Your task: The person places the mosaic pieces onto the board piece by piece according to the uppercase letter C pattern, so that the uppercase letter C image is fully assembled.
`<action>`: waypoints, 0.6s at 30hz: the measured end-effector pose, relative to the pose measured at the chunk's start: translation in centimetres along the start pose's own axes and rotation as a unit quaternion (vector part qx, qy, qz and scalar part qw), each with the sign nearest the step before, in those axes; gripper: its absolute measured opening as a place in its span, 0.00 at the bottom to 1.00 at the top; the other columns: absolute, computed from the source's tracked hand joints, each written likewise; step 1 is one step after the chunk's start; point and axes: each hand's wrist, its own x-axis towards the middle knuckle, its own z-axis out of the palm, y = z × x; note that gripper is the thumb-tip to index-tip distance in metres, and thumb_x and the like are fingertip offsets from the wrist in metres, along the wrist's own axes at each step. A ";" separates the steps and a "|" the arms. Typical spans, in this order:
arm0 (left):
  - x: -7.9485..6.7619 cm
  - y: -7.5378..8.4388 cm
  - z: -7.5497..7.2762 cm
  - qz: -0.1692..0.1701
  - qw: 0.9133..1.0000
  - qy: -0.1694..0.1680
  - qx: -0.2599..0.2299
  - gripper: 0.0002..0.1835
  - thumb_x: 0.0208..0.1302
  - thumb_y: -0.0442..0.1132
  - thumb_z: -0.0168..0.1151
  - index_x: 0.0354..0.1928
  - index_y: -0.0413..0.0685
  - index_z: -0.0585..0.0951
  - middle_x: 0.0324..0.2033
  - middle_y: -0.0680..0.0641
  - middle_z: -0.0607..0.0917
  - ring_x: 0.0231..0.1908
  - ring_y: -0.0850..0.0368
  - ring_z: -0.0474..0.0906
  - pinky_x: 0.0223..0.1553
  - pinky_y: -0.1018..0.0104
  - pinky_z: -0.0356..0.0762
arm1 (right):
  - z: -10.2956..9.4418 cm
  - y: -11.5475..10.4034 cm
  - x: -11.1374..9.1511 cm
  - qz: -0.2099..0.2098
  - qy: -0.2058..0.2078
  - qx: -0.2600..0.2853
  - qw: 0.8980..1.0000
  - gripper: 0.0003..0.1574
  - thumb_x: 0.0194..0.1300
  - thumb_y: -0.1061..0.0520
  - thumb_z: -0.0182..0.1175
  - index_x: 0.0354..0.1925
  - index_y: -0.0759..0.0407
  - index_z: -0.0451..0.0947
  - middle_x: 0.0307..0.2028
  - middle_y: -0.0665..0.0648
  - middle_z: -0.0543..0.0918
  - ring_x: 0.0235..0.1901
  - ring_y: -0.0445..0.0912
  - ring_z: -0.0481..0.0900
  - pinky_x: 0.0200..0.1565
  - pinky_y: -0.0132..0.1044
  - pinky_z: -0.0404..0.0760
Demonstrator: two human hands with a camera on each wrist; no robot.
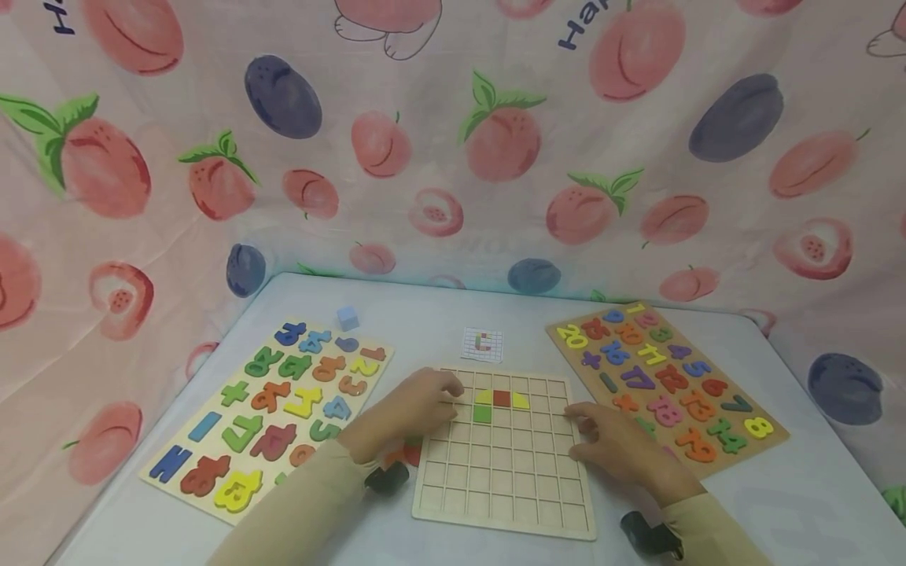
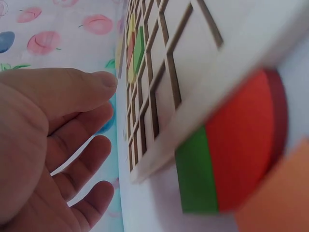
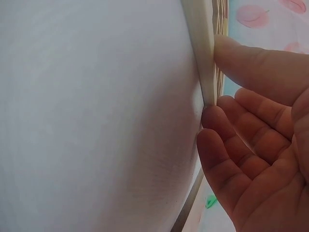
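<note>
While the board [image 1: 506,465] lies on the surface [image 1: 425,338], L hand [image 1: 418,401], fingers spread, is by its left edge; R hand [image 1: 614,444], fingers loose, touches its right edge, prob. to steady it. Card [image 1: 484,344] sits just behind it, maybe b/c it's easy to see.

Coloured numbers 1 to 20 [image 1: 671,379], with plus [image 1: 591,360] and minus [image 1: 608,383] signs, on a board [image 1: 779,435] along the bench's [image 1: 439,314] right edge. A second board [image 1: 232,413], along the left edge, shows 1, 2, 3 and 4 [image 1: 336,407]. Cut-off "Ha" and "Hap" [image 1: 582,25] top the curtain [image 1: 241,47].
</note>
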 end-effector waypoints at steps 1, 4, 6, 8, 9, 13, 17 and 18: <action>-0.2 -0.2 -0.1 -0.003 1.000 0.001 0.000 0.16 0.61 0.34 0.64 0.52 0.44 0.83 0.50 0.45 0.83 0.53 0.49 0.75 0.58 0.53 0.72 | 0.0 0.0 0.0 0.000 0.000 0.000 1.000 0.36 0.55 0.54 0.73 0.62 0.59 0.76 0.51 0.60 0.82 0.52 0.57 0.79 0.52 0.58 0.76; -0.5 -0.8 -0.4 -0.002 1.000 0.008 0.000 0.15 0.60 0.33 0.64 0.50 0.43 0.84 0.48 0.44 0.84 0.49 0.50 0.76 0.55 0.53 0.74 | 0.0 0.0 0.0 -0.001 0.000 -0.001 1.000 0.36 0.55 0.54 0.73 0.62 0.59 0.76 0.51 0.60 0.83 0.52 0.57 0.79 0.52 0.58 0.76; -0.7 -1.0 -0.6 -0.008 1.000 0.009 0.000 0.15 0.60 0.33 0.64 0.50 0.43 0.84 0.48 0.45 0.84 0.47 0.51 0.75 0.54 0.54 0.75 | 0.0 0.0 0.0 -0.003 0.001 -0.002 1.000 0.36 0.55 0.54 0.73 0.61 0.59 0.76 0.51 0.60 0.83 0.52 0.57 0.79 0.52 0.58 0.76; -1.0 -1.3 -0.8 -0.015 1.000 0.009 -0.007 0.16 0.60 0.33 0.64 0.51 0.43 0.84 0.48 0.46 0.84 0.45 0.52 0.74 0.53 0.55 0.75 | 0.0 0.0 0.0 -0.005 0.001 -0.004 1.000 0.36 0.55 0.54 0.73 0.61 0.59 0.76 0.51 0.60 0.83 0.52 0.57 0.79 0.52 0.58 0.76; -1.1 -1.4 -1.0 -0.019 1.000 0.009 -0.008 0.16 0.60 0.33 0.63 0.51 0.44 0.84 0.48 0.46 0.84 0.46 0.52 0.74 0.54 0.54 0.74 | 0.0 0.0 0.0 -0.005 0.001 -0.005 1.000 0.36 0.55 0.54 0.73 0.61 0.59 0.76 0.51 0.60 0.83 0.52 0.57 0.79 0.52 0.58 0.76; -1.9 -1.7 -1.5 -0.036 0.999 0.011 -0.021 0.16 0.60 0.33 0.61 0.51 0.45 0.83 0.49 0.46 0.82 0.47 0.51 0.73 0.55 0.52 0.73 | 0.1 0.0 0.1 -0.003 0.001 -0.008 1.000 0.36 0.55 0.55 0.74 0.61 0.59 0.76 0.51 0.59 0.83 0.52 0.57 0.79 0.52 0.57 0.77; -2.6 -2.1 -1.9 -0.053 0.998 0.016 -0.037 0.16 0.61 0.35 0.60 0.51 0.48 0.84 0.51 0.46 0.81 0.49 0.51 0.73 0.56 0.50 0.73 | 0.1 0.0 0.2 0.003 0.000 -0.009 1.000 0.36 0.55 0.54 0.74 0.62 0.58 0.76 0.52 0.59 0.82 0.52 0.56 0.79 0.52 0.57 0.77; -2.8 -2.2 -1.9 -0.058 0.997 0.016 -0.039 0.16 0.61 0.35 0.60 0.51 0.48 0.84 0.52 0.46 0.81 0.49 0.51 0.73 0.55 0.50 0.74 | 0.1 0.0 0.2 0.003 0.000 -0.010 1.000 0.36 0.55 0.54 0.74 0.62 0.58 0.76 0.52 0.59 0.82 0.52 0.56 0.79 0.52 0.56 0.77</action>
